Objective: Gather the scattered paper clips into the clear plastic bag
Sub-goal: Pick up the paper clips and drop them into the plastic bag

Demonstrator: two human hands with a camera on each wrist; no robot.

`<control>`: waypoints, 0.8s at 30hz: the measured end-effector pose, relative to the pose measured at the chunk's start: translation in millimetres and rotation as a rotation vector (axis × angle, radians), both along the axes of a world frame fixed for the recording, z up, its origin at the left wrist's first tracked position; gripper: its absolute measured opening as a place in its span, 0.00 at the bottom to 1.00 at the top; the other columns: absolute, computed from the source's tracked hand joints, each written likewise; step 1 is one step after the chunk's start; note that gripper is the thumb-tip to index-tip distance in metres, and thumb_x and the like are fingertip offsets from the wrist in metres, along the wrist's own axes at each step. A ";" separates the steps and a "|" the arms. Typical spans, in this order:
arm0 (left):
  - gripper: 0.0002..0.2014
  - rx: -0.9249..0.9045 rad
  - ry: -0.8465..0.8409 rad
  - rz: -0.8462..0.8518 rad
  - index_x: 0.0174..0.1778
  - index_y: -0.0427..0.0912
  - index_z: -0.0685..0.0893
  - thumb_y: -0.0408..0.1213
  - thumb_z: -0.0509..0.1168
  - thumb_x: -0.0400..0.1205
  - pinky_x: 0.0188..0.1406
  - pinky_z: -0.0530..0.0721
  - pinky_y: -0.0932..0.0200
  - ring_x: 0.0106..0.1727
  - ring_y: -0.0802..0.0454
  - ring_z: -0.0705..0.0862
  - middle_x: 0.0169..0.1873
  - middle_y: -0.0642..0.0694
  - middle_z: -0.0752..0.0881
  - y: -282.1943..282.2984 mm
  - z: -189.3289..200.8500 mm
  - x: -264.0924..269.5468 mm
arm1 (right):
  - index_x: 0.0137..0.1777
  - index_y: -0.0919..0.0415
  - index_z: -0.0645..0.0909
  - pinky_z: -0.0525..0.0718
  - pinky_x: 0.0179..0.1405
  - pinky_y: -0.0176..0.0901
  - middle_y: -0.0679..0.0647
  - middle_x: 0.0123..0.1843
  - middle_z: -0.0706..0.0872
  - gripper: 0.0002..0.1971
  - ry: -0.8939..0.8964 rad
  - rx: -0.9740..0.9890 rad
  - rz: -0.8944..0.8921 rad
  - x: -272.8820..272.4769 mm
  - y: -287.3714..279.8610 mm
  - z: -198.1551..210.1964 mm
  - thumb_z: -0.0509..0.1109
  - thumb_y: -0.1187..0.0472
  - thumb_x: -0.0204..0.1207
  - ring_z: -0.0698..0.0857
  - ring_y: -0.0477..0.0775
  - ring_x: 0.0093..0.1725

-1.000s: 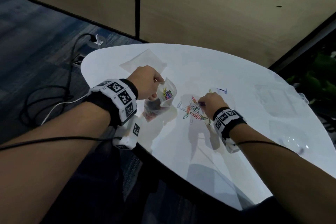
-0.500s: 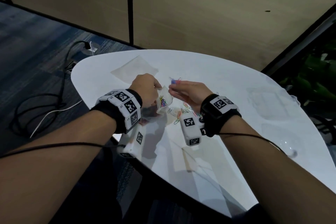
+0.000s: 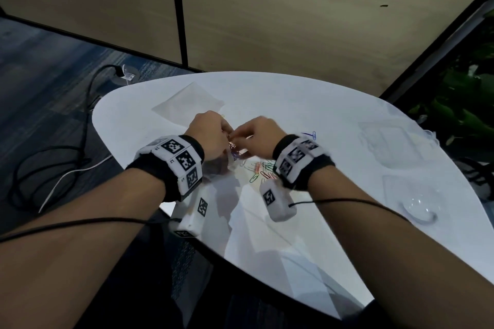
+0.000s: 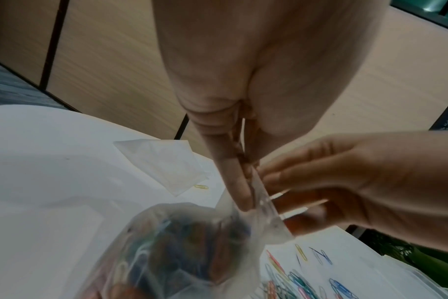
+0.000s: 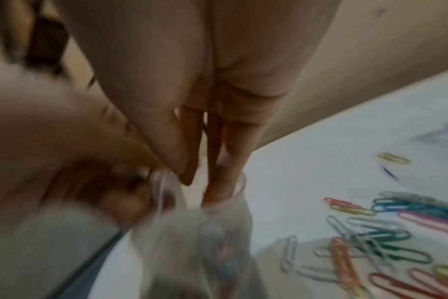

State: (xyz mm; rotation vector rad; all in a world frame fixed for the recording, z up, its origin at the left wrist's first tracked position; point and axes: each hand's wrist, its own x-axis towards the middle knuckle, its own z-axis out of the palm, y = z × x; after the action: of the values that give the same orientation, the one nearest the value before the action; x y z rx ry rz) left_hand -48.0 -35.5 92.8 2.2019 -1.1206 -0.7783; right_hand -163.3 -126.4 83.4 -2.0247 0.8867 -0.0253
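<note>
The clear plastic bag (image 4: 182,248) hangs over the white table (image 3: 307,104) with several coloured paper clips inside. My left hand (image 4: 246,200) pinches its rim and holds it up; the bag (image 3: 232,159) shows between both hands in the head view. The right hand (image 5: 200,186) points thumb and fingers down into the bag's mouth (image 5: 218,204), slightly parted, and I see no clip between them. A loose pile of paper clips (image 5: 386,238) lies on the table to the right of the bag, under my right wrist (image 3: 263,169).
A flat empty plastic bag (image 3: 188,105) lies at the back left, with a yellow clip (image 4: 201,186) beside it. A lone blue clip (image 3: 313,135) sits further right. Clear plastic trays (image 3: 387,141) stand at the right. Cables (image 3: 53,157) run over the floor to the left.
My right hand left the pile, rose with clips pinched in its fingers and moved left to the bag's mouth. The left hand kept holding the bag.
</note>
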 end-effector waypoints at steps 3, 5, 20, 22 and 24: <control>0.15 -0.004 0.016 0.037 0.58 0.39 0.90 0.24 0.60 0.84 0.48 0.89 0.58 0.44 0.47 0.90 0.56 0.41 0.90 5.6 -2.0 10.2 | 0.52 0.67 0.87 0.92 0.43 0.49 0.65 0.46 0.89 0.08 -0.254 0.296 -0.289 -14.4 -40.9 5.9 0.66 0.72 0.79 0.90 0.59 0.42; 0.15 -0.016 0.036 0.049 0.57 0.39 0.90 0.24 0.59 0.84 0.53 0.90 0.54 0.47 0.43 0.91 0.56 0.39 0.90 11.5 -4.9 18.8 | 0.52 0.57 0.88 0.89 0.55 0.53 0.63 0.52 0.89 0.09 -0.195 0.082 -0.494 -35.1 -79.0 -9.7 0.67 0.66 0.79 0.88 0.61 0.51; 0.15 0.004 0.020 0.026 0.60 0.39 0.89 0.23 0.60 0.85 0.37 0.90 0.60 0.42 0.49 0.90 0.60 0.38 0.89 6.7 -7.7 25.8 | 0.82 0.62 0.61 0.59 0.81 0.64 0.65 0.85 0.57 0.26 0.502 -0.461 0.040 -50.6 -65.2 -95.3 0.49 0.51 0.87 0.57 0.70 0.82; 0.17 0.012 -0.041 0.004 0.63 0.39 0.89 0.23 0.60 0.84 0.27 0.79 0.72 0.41 0.53 0.85 0.64 0.41 0.87 6.6 -4.9 23.4 | 0.82 0.54 0.61 0.62 0.80 0.63 0.62 0.84 0.58 0.29 0.499 -0.501 0.191 -49.6 -53.6 -104.3 0.53 0.44 0.84 0.59 0.68 0.82; 0.18 0.026 -0.048 -0.009 0.63 0.40 0.89 0.23 0.60 0.84 0.29 0.77 0.73 0.43 0.51 0.84 0.66 0.41 0.86 7.7 -1.1 20.2 | 0.78 0.50 0.65 0.72 0.73 0.59 0.60 0.76 0.68 0.26 0.462 -0.562 0.311 -55.3 -38.7 -103.4 0.58 0.46 0.81 0.69 0.64 0.73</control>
State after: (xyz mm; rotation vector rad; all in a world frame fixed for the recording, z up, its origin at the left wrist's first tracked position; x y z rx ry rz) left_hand -27.8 -27.8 91.7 2.2494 -1.1498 -0.7514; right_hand -218.6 -165.1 -20.1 -2.7457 0.8955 0.4253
